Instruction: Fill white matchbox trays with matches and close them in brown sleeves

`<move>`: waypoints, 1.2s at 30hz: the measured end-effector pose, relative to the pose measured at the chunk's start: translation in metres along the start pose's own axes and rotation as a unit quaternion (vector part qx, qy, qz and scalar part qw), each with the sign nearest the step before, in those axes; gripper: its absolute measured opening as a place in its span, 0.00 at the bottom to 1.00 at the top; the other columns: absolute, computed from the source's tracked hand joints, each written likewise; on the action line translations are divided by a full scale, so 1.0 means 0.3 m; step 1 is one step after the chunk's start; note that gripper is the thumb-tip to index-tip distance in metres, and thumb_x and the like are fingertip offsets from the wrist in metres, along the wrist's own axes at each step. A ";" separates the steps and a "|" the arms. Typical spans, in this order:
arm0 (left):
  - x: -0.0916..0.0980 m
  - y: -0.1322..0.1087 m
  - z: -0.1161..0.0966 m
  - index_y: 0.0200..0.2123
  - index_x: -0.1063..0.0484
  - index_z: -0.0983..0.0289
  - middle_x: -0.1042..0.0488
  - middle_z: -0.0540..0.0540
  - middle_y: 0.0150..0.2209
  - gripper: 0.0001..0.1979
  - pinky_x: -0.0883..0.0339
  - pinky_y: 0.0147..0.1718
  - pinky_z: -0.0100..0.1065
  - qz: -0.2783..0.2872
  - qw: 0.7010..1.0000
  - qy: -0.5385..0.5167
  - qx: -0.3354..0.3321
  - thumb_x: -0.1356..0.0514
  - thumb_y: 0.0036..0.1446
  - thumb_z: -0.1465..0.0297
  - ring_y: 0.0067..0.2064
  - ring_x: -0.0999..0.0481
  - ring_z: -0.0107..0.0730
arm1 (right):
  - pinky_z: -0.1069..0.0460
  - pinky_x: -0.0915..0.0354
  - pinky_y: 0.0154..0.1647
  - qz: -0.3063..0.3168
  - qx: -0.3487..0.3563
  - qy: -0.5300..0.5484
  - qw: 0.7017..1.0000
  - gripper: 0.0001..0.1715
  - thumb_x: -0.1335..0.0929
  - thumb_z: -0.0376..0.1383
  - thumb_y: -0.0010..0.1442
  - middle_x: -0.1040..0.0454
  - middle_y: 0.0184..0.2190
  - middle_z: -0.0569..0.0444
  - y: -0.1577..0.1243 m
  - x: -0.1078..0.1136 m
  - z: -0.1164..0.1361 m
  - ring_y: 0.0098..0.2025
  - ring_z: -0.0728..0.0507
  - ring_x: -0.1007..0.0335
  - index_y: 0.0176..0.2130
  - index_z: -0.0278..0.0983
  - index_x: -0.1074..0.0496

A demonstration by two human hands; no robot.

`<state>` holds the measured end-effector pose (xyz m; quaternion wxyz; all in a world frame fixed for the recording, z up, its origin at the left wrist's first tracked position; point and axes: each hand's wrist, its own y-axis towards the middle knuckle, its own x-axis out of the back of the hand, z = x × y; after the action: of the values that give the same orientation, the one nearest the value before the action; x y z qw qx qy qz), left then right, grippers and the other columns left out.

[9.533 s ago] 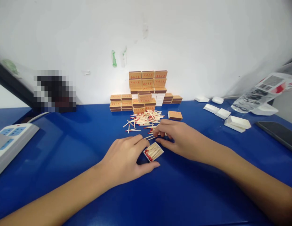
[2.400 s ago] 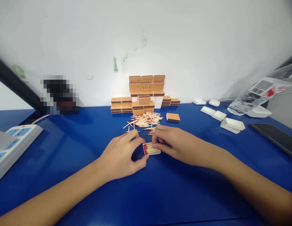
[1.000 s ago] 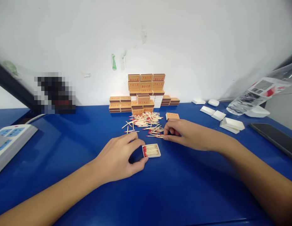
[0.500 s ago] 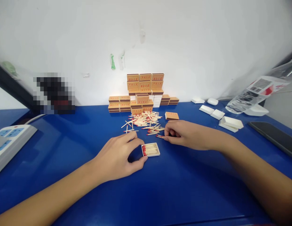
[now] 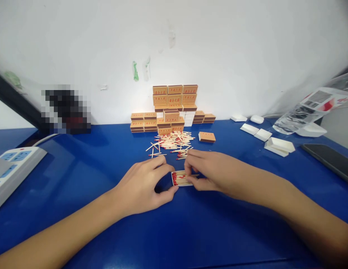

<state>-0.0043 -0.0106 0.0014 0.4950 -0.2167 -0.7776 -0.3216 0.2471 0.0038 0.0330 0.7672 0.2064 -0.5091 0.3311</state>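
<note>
A small white matchbox tray filled with red-headed matches lies on the blue table. My left hand grips its left end between thumb and forefinger. Above the tray's right part, my right hand pinches matches, their red heads over those inside. Just behind is a loose pile of matches, with a smaller group partly hidden by my right fingers. A closed orange matchbox lies to the right of the pile.
Stacked matchboxes stand against the wall. White trays, a plastic bottle and a dark phone are at the right. A power strip lies at the left.
My right hand has moved left and nearer, from the loose matches to over the tray, carrying matches. My left hand keeps its hold on the tray.
</note>
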 end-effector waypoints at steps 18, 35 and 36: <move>0.000 -0.001 0.006 0.50 0.22 0.62 0.26 0.52 0.38 0.14 0.28 0.34 0.38 -0.012 1.000 -0.005 -0.013 0.36 0.65 0.63 0.36 0.23 0.35 | 0.50 0.40 0.34 0.019 -0.029 0.027 0.999 0.09 0.33 0.38 0.72 0.24 0.37 0.54 -0.025 0.043 -0.028 0.34 0.46 0.32 0.38 0.39 0.27; 0.001 -0.003 0.001 0.49 0.21 0.62 0.25 0.53 0.39 0.13 0.26 0.35 0.40 -0.001 1.000 0.001 -0.008 0.37 0.65 0.63 0.37 0.21 0.37 | 0.50 0.40 0.37 -0.023 0.013 0.010 1.000 0.09 0.34 0.36 0.74 0.24 0.39 0.54 -0.004 -0.010 0.011 0.36 0.46 0.30 0.39 0.38 0.27; 0.001 -0.003 0.001 0.49 0.21 0.62 0.25 0.53 0.39 0.13 0.26 0.35 0.39 -0.002 1.000 0.003 -0.009 0.37 0.65 0.63 0.37 0.21 0.37 | 0.50 0.41 0.36 -0.031 0.009 0.005 0.999 0.09 0.34 0.36 0.74 0.24 0.39 0.54 -0.002 -0.014 0.011 0.36 0.46 0.31 0.39 0.38 0.28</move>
<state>-0.0053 -0.0110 0.0014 0.4950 -0.2187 -0.7734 -0.3301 0.2444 0.0000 0.0305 0.7778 0.2276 -0.4953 0.3129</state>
